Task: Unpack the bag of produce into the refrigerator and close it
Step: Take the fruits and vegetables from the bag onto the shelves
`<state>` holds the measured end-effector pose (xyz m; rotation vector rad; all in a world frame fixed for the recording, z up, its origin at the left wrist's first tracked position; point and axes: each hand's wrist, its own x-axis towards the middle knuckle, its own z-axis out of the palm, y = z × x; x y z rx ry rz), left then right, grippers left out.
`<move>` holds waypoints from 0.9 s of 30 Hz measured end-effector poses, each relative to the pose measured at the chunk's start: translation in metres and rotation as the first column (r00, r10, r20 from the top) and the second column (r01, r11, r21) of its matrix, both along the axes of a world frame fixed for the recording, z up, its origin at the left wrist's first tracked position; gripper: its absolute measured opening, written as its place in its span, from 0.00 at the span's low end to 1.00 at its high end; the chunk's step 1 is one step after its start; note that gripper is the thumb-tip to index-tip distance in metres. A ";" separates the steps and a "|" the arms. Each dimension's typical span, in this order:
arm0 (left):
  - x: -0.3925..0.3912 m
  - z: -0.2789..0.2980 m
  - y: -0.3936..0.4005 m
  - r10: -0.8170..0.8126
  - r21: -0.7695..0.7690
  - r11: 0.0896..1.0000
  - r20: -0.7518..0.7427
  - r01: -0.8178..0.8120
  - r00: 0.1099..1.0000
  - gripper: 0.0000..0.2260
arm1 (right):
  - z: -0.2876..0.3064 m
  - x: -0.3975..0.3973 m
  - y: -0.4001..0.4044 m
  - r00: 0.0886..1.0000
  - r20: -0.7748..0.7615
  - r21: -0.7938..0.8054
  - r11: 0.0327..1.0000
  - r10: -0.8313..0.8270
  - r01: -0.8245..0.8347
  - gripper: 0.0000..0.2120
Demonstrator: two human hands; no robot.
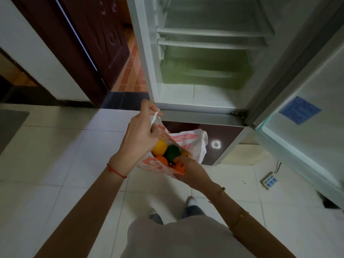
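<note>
Person stands in front of an open fridge [204, 58], door [307, 101] swung out to the right w/ a blue sticker [299, 109] on its inner face. Both hands work a white plastic bag w/ orange print [188, 144] held low, just below the fridge's bottom edge.

Left hand [137, 138]: fingers clamped on the bag's handle strip, thumb & index pinching it at the top, other fingers curled in under. Bag hangs from that pinch & its mouth opens down and to the right of those fingers. Red string bracelet [116, 171] on the left wrist.

Right hand [189, 170]: reaches into the bag mouth from below; fingertips are inside, hidden by plastic & produce, so can't tell if they're closed on anything. Thin bracelet [222, 189] on that wrist.

Produce visible in the bag, between the two hands: yellow round fruit [159, 147] just under the left fingers, dark green fruit [172, 153] right of it, orange fruit [161, 161] below the yellow one, and a bright orange piece [179, 167] touching the right hand at the bag's rim. Exact kinds unclear.

Fridge interior above the left fingers: glass shelves [212, 32], greenish crisper drawer [202, 71] under them, nothing clearly visible on the shelves. White tiled floor [65, 146], dark wooden door [89, 40] at left, small white-blue box [269, 181] on the floor to the right of the right hand.
</note>
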<state>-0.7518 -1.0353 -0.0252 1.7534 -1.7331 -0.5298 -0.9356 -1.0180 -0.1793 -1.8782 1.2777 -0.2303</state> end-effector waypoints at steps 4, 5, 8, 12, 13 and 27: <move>-0.020 -0.002 -0.012 0.014 0.019 1.000 0.032 -0.014 0.999 0.21 | 0.004 -0.018 -0.016 0.999 -0.042 -0.068 0.997 0.035 -0.038 0.17; -0.025 -0.003 -0.015 0.013 0.031 0.999 0.037 -0.014 0.999 0.21 | 0.005 -0.021 -0.021 0.999 -0.025 -0.065 0.997 0.044 -0.045 0.17; -0.039 -0.005 -0.019 -0.004 0.035 0.999 0.049 0.003 0.999 0.20 | 0.004 -0.034 -0.037 0.998 -0.012 -0.033 0.997 0.064 -0.064 0.15; -0.051 -0.003 -0.017 0.016 0.026 1.000 0.026 -0.016 1.000 0.19 | -0.001 -0.044 -0.057 0.994 -0.013 -0.094 0.990 0.106 -0.107 0.13; -0.053 -0.001 -0.016 0.025 0.030 0.999 0.012 -0.025 1.000 0.18 | -0.001 -0.042 -0.061 0.993 0.014 -0.073 0.991 0.118 -0.116 0.12; -0.061 0.015 -0.031 -0.069 -0.060 0.996 -0.119 0.062 0.990 0.18 | -0.026 0.020 -0.109 0.954 -0.270 -0.097 0.982 0.130 -0.161 0.23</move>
